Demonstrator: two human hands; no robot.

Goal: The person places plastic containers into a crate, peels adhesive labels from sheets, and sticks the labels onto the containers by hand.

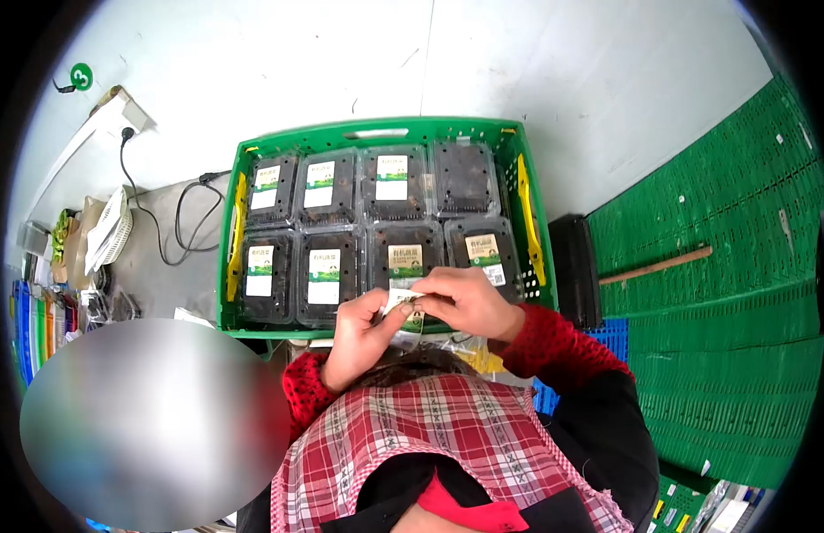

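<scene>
My left hand (358, 336) and my right hand (465, 300) meet over the front edge of a green plastic crate (385, 124). Between their fingertips is a small printed label (401, 298), pinched from both sides. Inside the crate stand two rows of clear lidded plastic boxes with dark contents. Most lids carry a white, green and beige label, such as the front-left box (271, 306). On the back-right box (463, 178) no such label shows. The front box (405, 233) beneath my hands is partly covered by them.
Yellow handles (529, 222) sit at the crate's ends. A black crate (575, 271) stands to its right, beside stacked green crates (714, 311). Leftward, a black cable (179, 244) runs from a power strip (123, 114). A white basket (117, 240) and colourful folders (37, 329) lie further left.
</scene>
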